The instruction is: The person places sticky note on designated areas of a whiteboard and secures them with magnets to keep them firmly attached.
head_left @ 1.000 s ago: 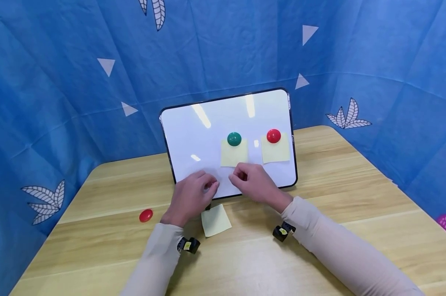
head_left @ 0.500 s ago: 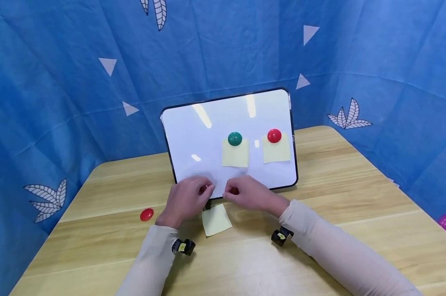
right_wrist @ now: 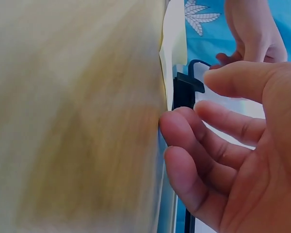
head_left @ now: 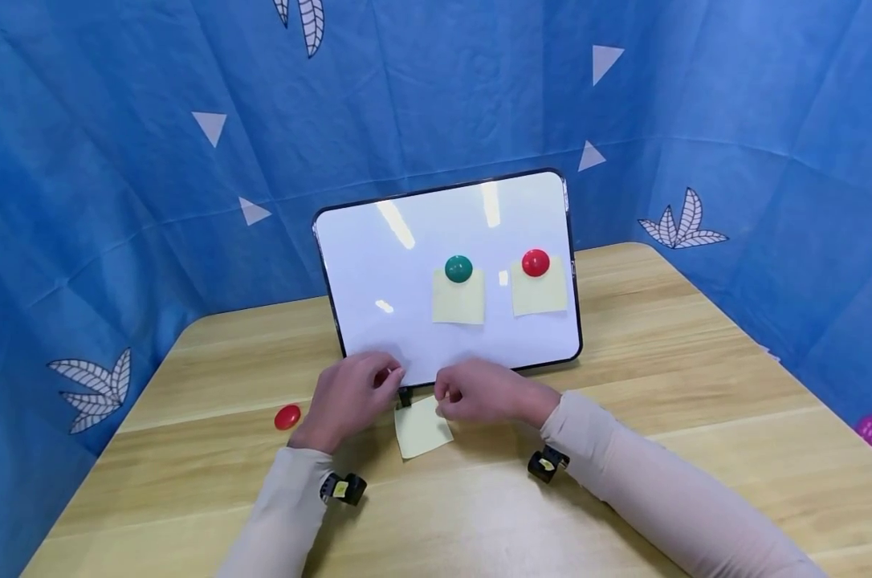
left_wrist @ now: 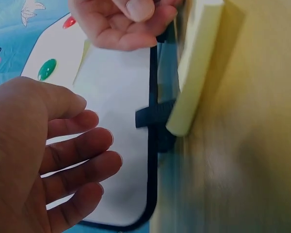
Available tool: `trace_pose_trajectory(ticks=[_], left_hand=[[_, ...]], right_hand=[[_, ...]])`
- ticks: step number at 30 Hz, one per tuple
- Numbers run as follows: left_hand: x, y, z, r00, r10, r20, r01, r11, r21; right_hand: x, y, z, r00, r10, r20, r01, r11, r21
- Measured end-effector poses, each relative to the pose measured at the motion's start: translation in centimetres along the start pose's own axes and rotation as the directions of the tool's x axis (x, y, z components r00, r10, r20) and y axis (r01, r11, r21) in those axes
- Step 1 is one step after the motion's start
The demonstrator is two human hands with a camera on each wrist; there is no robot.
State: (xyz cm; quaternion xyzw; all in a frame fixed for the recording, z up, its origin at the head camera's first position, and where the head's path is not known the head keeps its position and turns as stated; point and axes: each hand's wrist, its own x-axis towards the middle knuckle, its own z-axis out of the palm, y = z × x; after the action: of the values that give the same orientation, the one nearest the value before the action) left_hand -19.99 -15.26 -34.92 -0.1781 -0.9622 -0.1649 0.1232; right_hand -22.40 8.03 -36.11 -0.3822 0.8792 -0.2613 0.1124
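A pale yellow sticky note pad (head_left: 423, 433) lies on the table before the whiteboard (head_left: 378, 265); its thickness shows in the left wrist view. Beside the pad's right edge is my right hand (head_left: 485, 391), its fingers loosely bent with nothing held. Those fingertips (right_wrist: 177, 128) are close to the pad (right_wrist: 174, 36); contact cannot be told. My left hand (head_left: 351, 393) hovers left of the pad, by the board's lower edge. Its fingers (left_wrist: 82, 150) are relaxed and apart from the thumb, holding nothing. A black clip-like foot (head_left: 405, 396) grips the board's bottom frame.
On the board, a green magnet (head_left: 458, 269) sits over one yellow note (head_left: 458, 305), and a red magnet (head_left: 535, 262) over another note (head_left: 544, 297). A loose red magnet (head_left: 287, 417) lies on the wooden table (head_left: 190, 449) at left. Blue curtain (head_left: 436, 96) hangs behind.
Both hands have come down from in front of the board. My left hand has shifted left, away from the pad; my right hand has lowered to the pad's right edge.
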Motion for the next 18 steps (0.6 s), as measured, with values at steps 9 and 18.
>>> trace_pose_trajectory(ticks=[9,18], left_hand=[[-1.2,-1.6,-0.6,0.999,-0.043,-0.011,0.043,0.999,0.007],[-2.2,-2.7,-1.1,0.997,-0.073,-0.007,0.073,0.997,-0.001]], right_hand=[[-0.2,-0.2,0.2,0.999,0.026,0.041,-0.025,1.000,-0.018],[-0.2,-0.2,0.4,0.998,0.025,0.059,-0.024,1.000,-0.009]])
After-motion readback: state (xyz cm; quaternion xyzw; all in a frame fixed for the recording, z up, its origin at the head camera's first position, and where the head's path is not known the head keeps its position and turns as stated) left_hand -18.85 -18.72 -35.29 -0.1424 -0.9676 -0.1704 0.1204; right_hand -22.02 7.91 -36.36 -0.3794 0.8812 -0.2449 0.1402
